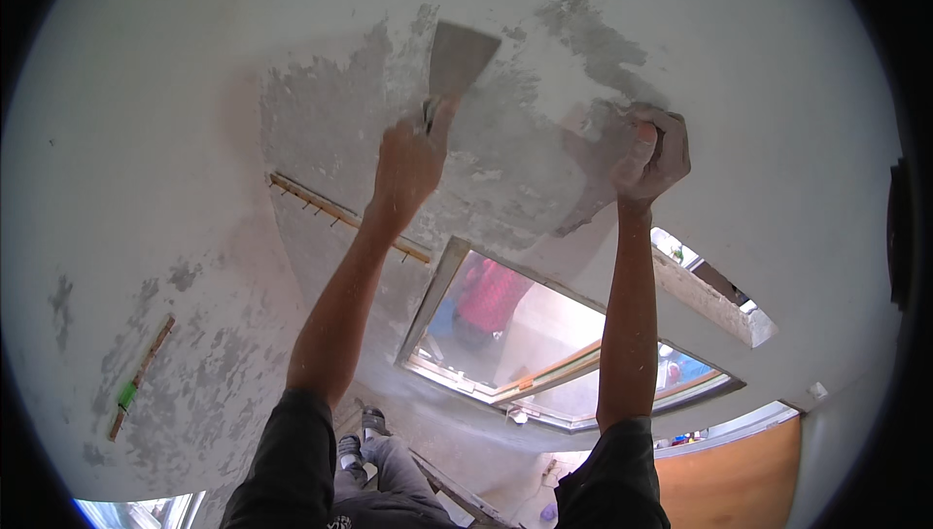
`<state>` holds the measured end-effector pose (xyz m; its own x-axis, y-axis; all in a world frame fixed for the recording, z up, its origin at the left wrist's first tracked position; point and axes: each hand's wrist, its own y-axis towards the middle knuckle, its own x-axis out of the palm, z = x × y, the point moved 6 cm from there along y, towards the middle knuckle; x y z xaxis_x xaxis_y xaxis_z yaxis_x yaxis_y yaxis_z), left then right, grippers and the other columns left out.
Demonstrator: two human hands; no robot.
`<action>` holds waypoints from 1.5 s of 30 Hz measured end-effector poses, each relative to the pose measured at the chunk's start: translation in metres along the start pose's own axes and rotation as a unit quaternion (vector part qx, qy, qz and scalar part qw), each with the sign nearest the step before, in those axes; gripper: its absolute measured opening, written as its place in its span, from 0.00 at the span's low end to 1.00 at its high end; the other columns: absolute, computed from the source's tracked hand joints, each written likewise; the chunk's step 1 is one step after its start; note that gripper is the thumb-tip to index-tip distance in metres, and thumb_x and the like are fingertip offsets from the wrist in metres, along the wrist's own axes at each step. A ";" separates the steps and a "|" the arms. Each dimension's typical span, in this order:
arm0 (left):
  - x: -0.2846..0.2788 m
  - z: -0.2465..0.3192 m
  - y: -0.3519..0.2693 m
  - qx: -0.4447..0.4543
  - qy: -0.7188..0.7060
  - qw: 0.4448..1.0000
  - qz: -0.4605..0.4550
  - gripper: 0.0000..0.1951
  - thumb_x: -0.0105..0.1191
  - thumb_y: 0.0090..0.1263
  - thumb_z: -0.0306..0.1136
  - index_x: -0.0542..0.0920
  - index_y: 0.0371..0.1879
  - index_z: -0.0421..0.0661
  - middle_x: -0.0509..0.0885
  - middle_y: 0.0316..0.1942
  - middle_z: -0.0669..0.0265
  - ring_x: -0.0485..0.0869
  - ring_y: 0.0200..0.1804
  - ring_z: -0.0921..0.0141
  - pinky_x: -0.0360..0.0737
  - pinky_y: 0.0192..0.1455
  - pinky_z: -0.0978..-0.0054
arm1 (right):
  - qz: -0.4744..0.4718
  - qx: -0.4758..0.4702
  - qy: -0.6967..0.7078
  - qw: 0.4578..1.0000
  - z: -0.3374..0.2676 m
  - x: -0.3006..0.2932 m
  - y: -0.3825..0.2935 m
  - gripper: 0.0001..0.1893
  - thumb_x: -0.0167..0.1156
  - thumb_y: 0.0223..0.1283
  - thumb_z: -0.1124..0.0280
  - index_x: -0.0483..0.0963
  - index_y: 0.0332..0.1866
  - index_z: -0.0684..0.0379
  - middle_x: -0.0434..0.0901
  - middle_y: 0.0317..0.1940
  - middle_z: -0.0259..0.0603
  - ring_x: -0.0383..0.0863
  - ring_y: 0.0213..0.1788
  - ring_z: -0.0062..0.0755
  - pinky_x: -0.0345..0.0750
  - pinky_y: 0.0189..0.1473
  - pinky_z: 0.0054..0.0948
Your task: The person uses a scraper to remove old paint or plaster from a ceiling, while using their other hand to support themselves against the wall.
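Note:
My left hand (pixel 412 165) grips the handle of a broad scraper (pixel 463 55), a putty knife with a flared metal blade. Its blade lies against or close to the plastered wall (pixel 503 135), where white coating has come away in ragged patches and grey shows beneath. To the right, my right hand (pixel 652 154) is raised to the same wall with its fingers curled, near a grey bare patch (pixel 598 33). Whether anything is inside those fingers is hidden. Both forearms reach up, apart from each other.
Below the hands is a framed window (pixel 503 325), with a person in red visible in its glass. A wooden strip with nails (pixel 328 208) runs along the wall; another strip (pixel 142 376) hangs left. My shoes (pixel 372 420) are far below, near a long board (pixel 459 485). An orange-brown panel (pixel 729 471) stands lower right.

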<state>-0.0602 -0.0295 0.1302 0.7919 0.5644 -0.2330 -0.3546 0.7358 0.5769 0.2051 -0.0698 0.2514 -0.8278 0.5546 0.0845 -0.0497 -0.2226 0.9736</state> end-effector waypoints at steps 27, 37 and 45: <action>-0.025 -0.028 -0.038 -0.037 -0.013 0.997 -0.068 0.20 0.50 0.76 0.44 0.81 0.37 0.35 0.80 0.20 0.49 0.78 0.20 0.54 0.72 0.25 0.64 | 0.000 0.001 0.001 1.000 0.006 -0.016 -0.001 0.26 0.45 0.73 0.52 0.74 0.33 0.69 0.73 0.22 0.41 0.72 0.25 0.30 0.67 0.28 0.27; -0.035 -0.022 -0.022 0.058 0.078 0.994 -0.046 0.22 0.50 0.76 0.44 0.79 0.29 0.34 0.73 0.16 0.46 0.66 0.20 0.47 0.70 0.23 0.64 | 0.016 0.026 0.041 0.999 0.012 -0.022 -0.007 0.24 0.46 0.74 0.55 0.74 0.35 0.70 0.68 0.21 0.37 0.67 0.24 0.27 0.67 0.30 0.26; -0.030 -0.010 -0.008 0.050 0.045 0.997 -0.048 0.25 0.46 0.78 0.47 0.77 0.28 0.34 0.71 0.17 0.48 0.63 0.22 0.56 0.69 0.25 0.64 | 0.050 0.159 -0.029 0.986 -0.005 -0.027 -0.029 0.20 0.46 0.74 0.61 0.74 0.32 0.67 0.69 0.21 0.35 0.68 0.26 0.24 0.65 0.30 0.25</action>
<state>-0.0866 -0.0489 0.1243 0.7704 0.5273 -0.3584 -0.2244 0.7504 0.6218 0.2261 -0.0827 0.2197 -0.7854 0.5903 0.1860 0.2161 -0.0201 0.9762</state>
